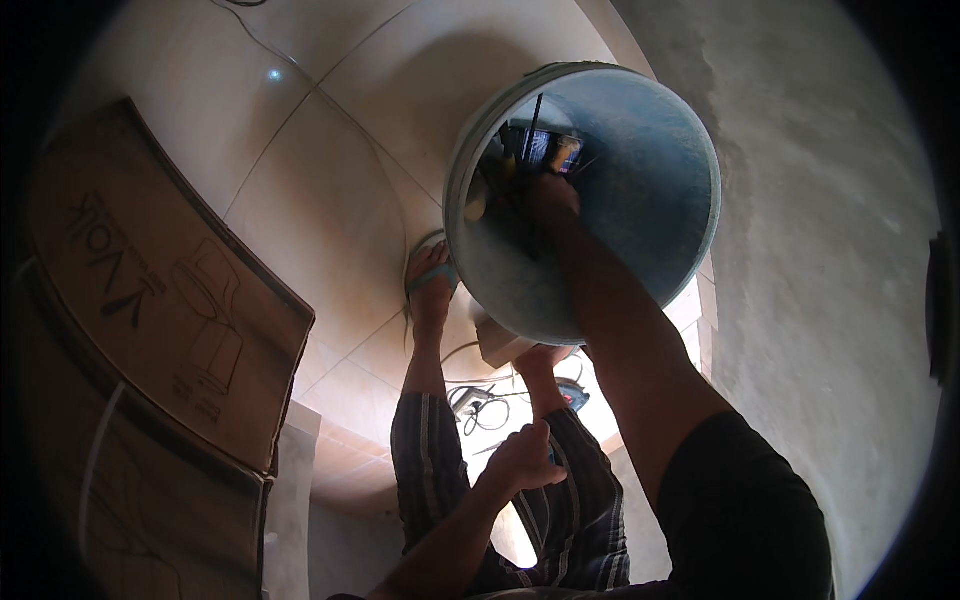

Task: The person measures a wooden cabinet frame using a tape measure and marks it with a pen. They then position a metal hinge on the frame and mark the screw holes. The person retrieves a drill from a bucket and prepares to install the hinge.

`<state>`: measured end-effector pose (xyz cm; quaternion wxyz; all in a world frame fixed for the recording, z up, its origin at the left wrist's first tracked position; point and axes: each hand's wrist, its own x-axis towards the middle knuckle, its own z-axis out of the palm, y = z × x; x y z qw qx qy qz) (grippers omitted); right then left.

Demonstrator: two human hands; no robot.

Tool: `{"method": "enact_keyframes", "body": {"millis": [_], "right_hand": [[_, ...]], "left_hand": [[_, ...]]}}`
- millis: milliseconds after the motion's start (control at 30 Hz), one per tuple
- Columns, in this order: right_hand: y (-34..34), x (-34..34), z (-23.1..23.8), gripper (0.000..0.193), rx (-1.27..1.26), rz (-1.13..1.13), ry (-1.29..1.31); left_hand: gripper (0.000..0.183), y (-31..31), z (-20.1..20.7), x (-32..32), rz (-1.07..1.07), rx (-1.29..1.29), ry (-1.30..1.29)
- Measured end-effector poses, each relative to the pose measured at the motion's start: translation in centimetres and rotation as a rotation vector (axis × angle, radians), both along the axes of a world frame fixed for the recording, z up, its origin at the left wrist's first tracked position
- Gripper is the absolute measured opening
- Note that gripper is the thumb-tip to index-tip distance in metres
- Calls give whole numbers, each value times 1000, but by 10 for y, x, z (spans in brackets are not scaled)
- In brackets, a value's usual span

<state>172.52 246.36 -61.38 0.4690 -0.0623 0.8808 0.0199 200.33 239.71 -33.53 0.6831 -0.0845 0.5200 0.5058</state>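
My right arm reaches down into a large blue-grey bucket (650,170). At its bottom my right hand (552,198) is among dark items, next to a small box (566,154) with a blue and yellow print. Its fingers are in shadow, so I cannot see what they touch. A thin dark rod (533,125) leans up against the bucket's inner wall. My left hand (521,458) hangs above my striped trousers (585,500) with its fingers curled closed. A bit of blue shows beside those fingers, too small to name.
Brown cardboard boxes (170,270) are stacked on the left. A grey wall (810,200) rises on the right. Behind the bucket, by my feet, lie a coiled cable (486,412) and a blue tool (573,394). Another thin cable (262,42) crosses the tiled floor (330,190).
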Motion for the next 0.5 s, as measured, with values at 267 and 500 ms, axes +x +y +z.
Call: {"method": "enact_keyframes", "body": {"millis": [267,500], "right_hand": [[-7,-6,9,33,45,23,16],[0,-5,-9,29,52,-21,68]], "left_hand": [[83,8,0,5,-2,-8,-8],[85,16,-1,10,-19,11,23]]}}
